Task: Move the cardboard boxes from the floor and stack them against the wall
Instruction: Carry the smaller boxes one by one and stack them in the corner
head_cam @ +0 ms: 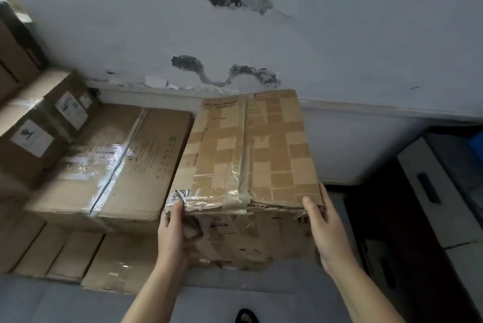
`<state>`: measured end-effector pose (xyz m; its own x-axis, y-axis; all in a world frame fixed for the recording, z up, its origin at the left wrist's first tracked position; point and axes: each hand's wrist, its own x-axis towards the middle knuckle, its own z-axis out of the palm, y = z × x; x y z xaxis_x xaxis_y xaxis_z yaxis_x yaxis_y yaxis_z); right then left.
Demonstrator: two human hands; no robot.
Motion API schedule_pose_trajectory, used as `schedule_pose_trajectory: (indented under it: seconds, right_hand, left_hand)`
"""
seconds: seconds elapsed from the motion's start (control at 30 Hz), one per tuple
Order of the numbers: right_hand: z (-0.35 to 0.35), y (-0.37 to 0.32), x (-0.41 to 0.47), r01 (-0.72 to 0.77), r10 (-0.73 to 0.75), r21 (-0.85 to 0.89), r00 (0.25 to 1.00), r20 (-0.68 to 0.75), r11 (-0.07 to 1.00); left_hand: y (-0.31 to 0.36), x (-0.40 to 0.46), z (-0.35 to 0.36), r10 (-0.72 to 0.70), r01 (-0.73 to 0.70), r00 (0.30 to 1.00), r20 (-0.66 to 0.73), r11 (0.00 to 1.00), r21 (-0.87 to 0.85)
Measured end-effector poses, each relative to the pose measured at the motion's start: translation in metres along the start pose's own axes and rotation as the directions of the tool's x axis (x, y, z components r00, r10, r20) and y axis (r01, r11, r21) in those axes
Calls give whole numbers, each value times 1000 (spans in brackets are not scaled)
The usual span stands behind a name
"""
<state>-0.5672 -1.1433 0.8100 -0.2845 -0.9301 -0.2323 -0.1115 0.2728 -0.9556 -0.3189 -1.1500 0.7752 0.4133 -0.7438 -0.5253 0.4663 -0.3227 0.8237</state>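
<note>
A worn cardboard box [251, 155] with a patchwork of tape stands against the white wall [339, 35], in the middle of the view. My left hand [172, 234] holds its near left corner, thumb hooked on the top edge. My right hand [326, 228] lies flat along its near right corner, thumb on the top edge. Left of it a larger taped box [112, 163] rests on top of a row of lower boxes [78, 254].
Smaller labelled boxes [39, 129] are stacked at the far left by the wall. A dark cabinet with white drawer fronts [428, 192] stands to the right. Grey floor [78, 304] lies in front, with a dark slipper [245, 316] at the bottom edge.
</note>
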Motion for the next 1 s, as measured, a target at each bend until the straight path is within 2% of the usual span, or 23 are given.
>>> schedule_pose_trajectory:
  seconds: [0.17, 0.27, 0.43, 0.6, 0.83, 1.0]
  right_hand:
    - [47, 31, 51, -84, 85, 55, 996, -13, 995]
    - [73, 53, 73, -111, 118, 97, 990, -72, 989]
    - [99, 85, 101, -117, 143, 156, 976, -165, 981]
    - [99, 90, 110, -94, 122, 160, 977, -175, 983]
    - [98, 86, 103, -126, 155, 184, 977, -149, 975]
    - [85, 68, 92, -146, 163, 152, 981, -106, 977]
  left_hand:
    - [-6, 73, 3, 4, -2, 999, -50, 999, 43]
    - [-11, 113, 5, 34, -30, 998, -52, 997, 69]
    - [-15, 151, 8, 128, -131, 991, 31, 977, 168]
    - [-21, 161, 6, 200, -207, 978, 56, 944, 257]
    - [-7, 154, 1, 159, -176, 984, 81, 944, 281]
    - [16, 136, -1, 200, -219, 975, 94, 929, 297]
